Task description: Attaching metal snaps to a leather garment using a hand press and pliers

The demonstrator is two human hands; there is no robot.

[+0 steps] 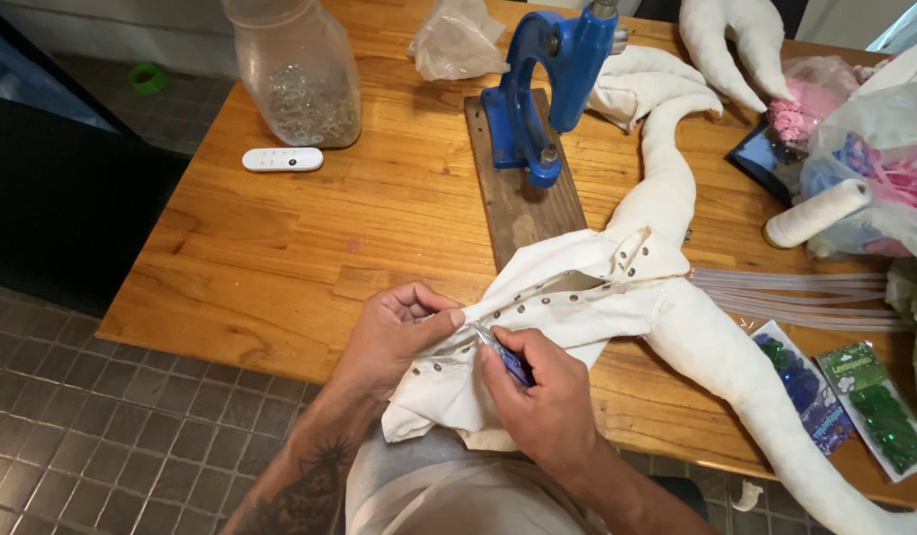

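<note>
Two hands work on a cream cloth piece studded with metal eyelets at the near edge of a wooden table.

The left hand [394, 332] pinches the edge of the cream cloth [552, 307] between thumb and fingers, closed on the fabric. The right hand [542, 396] is curled around a small blue-handled tool [505, 355], whose tip touches the cloth just beside the left thumb. The cloth lies partly on the table [280, 258] and partly over the person's lap, joined to a long stuffed white limb [726, 357] that runs off to the right. Behind the cloth stands a blue hand press [547, 79] on a wooden board [523, 198]. A clear jar [298, 74] and a white remote [282, 159] sit at the far left, a spool of white thread [815, 213] at the right.
</note>
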